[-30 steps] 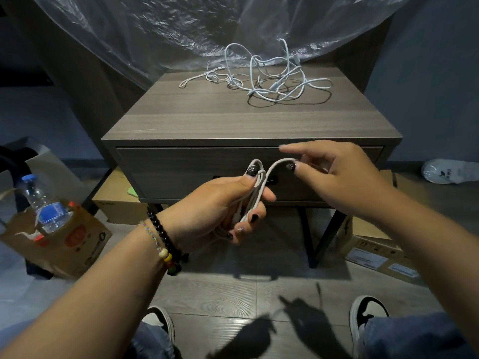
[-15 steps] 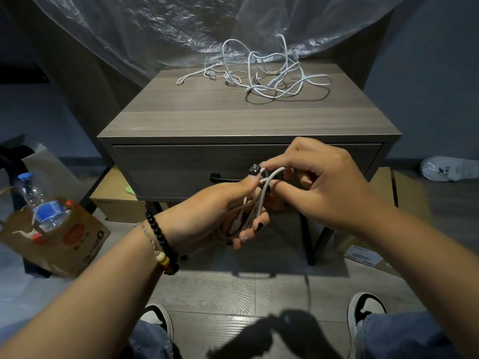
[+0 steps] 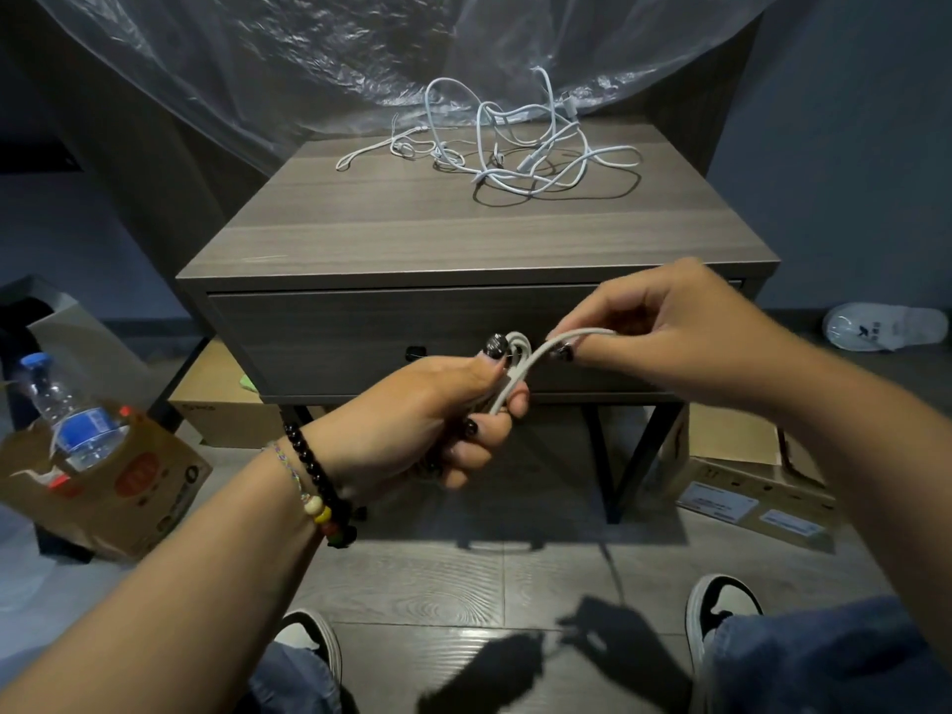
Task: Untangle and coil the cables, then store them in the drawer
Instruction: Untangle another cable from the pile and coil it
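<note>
A white cable [image 3: 517,376] is sitting in the person's hands, in front of the drawer [image 3: 360,337] of a small wooden table [image 3: 463,239]. The left hand [image 3: 438,420] is curling its fingers around a small bunch of loops, with the thumb pressing on top. The right hand [image 3: 664,332] is pinching the loose end of the same cable between thumb and finger, just to the right of the loops. The cable is stretching across the short gap between the two hands. How many loops are in the bunch is hard to tell, because the fingers are covering them.

The drawer is sitting closed, and its dark handle [image 3: 415,352] is peeking out just left of the left hand. On the far part of the table top, more white cables [image 3: 515,152] are lying in a messy tangle.

A clear plastic sheet [image 3: 360,59] is hanging behind the table. On the floor at the left, a water bottle [image 3: 67,409] is standing in a brown paper bag [image 3: 129,487]. Flat cardboard boxes [image 3: 747,487] are lying under the table and to its right. The person's two shoes [image 3: 721,605] are showing at the near edge.
</note>
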Demonstrator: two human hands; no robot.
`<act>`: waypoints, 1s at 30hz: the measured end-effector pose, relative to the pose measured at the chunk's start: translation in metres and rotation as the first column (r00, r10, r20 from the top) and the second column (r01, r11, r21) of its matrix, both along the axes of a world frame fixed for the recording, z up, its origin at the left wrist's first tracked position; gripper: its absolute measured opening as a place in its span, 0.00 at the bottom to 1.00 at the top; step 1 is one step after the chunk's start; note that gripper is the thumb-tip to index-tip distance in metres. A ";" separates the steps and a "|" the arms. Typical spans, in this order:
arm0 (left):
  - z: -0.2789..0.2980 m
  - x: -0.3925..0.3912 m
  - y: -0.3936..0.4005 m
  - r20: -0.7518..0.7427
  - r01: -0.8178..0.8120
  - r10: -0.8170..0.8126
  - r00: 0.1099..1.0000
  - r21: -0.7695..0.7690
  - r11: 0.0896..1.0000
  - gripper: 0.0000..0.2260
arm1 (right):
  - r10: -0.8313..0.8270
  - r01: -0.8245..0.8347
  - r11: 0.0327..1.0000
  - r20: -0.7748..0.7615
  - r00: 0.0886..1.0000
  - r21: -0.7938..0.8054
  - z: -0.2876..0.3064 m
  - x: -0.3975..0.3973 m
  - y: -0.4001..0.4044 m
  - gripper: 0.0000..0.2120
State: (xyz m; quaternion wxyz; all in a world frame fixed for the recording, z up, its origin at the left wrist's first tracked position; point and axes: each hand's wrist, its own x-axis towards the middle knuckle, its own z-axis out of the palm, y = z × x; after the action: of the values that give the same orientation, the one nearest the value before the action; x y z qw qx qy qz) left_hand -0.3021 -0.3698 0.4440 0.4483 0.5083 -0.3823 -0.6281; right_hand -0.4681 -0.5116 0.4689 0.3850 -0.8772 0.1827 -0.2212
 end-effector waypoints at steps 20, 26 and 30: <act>-0.008 -0.005 0.001 0.725 0.030 -0.108 0.681 0.121 0.992 0.15 | -0.353 0.325 0.920 -0.102 0.930 -0.219 -0.007 0.012 0.012 0.06; -0.017 0.001 -0.008 0.835 -0.164 0.152 0.529 -0.075 0.984 0.15 | -0.169 0.169 0.986 0.000 0.986 -0.005 -0.003 0.015 0.030 0.08; -0.021 0.006 -0.013 0.732 -0.303 0.355 0.582 -0.209 0.930 0.16 | 0.120 -0.101 0.974 -0.085 0.989 0.202 0.002 0.010 0.036 0.21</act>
State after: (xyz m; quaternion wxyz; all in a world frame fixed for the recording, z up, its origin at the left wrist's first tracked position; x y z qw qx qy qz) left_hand -0.2961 -0.3826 0.4228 0.3703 0.7715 -0.4525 -0.2509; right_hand -0.4580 -0.4754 0.4710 0.4723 -0.8533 0.1731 -0.1373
